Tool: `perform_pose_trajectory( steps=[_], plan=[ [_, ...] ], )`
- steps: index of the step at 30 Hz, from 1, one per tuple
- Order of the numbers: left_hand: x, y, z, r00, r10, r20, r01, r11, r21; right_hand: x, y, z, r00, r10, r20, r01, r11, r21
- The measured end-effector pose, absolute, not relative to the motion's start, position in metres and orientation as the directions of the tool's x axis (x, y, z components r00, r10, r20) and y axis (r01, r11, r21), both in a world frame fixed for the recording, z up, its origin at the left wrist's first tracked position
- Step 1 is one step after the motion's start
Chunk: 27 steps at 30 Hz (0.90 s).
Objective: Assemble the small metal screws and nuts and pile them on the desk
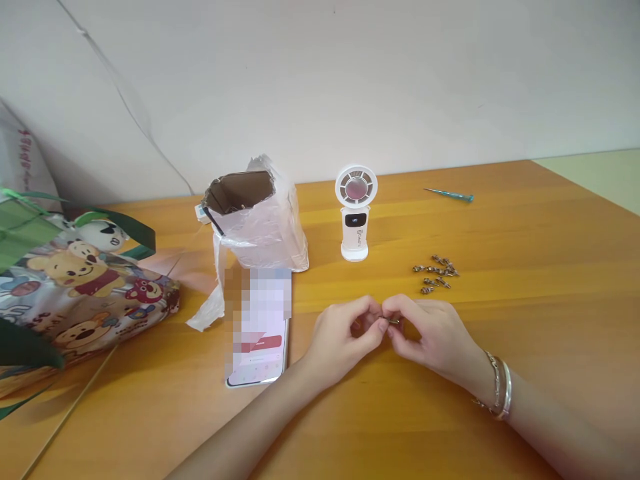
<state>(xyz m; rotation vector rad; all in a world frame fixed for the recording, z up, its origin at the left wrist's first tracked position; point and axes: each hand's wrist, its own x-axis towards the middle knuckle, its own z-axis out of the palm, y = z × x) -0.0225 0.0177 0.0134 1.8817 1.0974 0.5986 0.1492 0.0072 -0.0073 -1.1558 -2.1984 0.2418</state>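
Observation:
My left hand (345, 337) and my right hand (430, 330) meet over the table, thumbs and forefingers pinched together. Between the fingertips is a small metal piece (391, 321), dark and shiny; most of it is covered by the fingers, so its exact kind cannot be made out. Both hands appear to grip it. Just beyond my right hand lies a loose group of small metal fittings (440, 270), several of them with screw-like ends. A bracelet and a bangle (506, 393) circle my right wrist.
A white handheld fan (355, 230) stands upright behind the hands. Left of it is an open box wrapped in white plastic (265, 233), with a phone (260, 360) leaning against it. A cartoon-print bag (100, 287) occupies the left side. A teal screwdriver (453, 195) lies at the back right.

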Motion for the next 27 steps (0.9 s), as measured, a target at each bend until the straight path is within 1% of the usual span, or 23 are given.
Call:
perform_pose_trajectory(
  steps=[4,7,14,18,22,24,27],
  plan=[
    [-0.0196,0.0156,0.0100,0.488,0.872,-0.027,0.422,-0.210,0.882,0.1453,0.0059,-0.0063,-0.406,0.764,0.501,0.730,0.601,-0.324],
    [-0.0175,0.0145,0.0071,0.462,0.886,-0.041,0.423,-0.179,0.888,0.1434,0.0057,-0.0064,-0.420,0.757,0.500,0.738,0.606,-0.297],
    [-0.0169,0.0153,0.0077,0.461,0.886,-0.044,0.407,-0.167,0.898,0.1471,0.0070,-0.0061,-0.438,0.749,0.498,0.702,0.631,-0.331],
    [-0.0170,0.0148,0.0079,0.449,0.893,-0.027,0.422,-0.185,0.888,0.1466,0.0075,-0.0066,-0.441,0.725,0.529,0.709,0.643,-0.291],
    [-0.0173,0.0144,0.0079,0.423,0.906,0.005,0.459,-0.219,0.861,0.1449,0.0082,-0.0074,-0.406,0.727,0.554,0.738,0.618,-0.271],
    [-0.0179,0.0145,0.0080,0.410,0.912,0.029,0.480,-0.242,0.843,0.1458,0.0084,-0.0079,-0.405,0.743,0.533,0.740,0.609,-0.287],
    [-0.0193,0.0150,0.0079,0.396,0.917,0.054,0.511,-0.269,0.817,0.1491,0.0088,-0.0088,-0.403,0.777,0.484,0.726,0.594,-0.348]
  ],
)
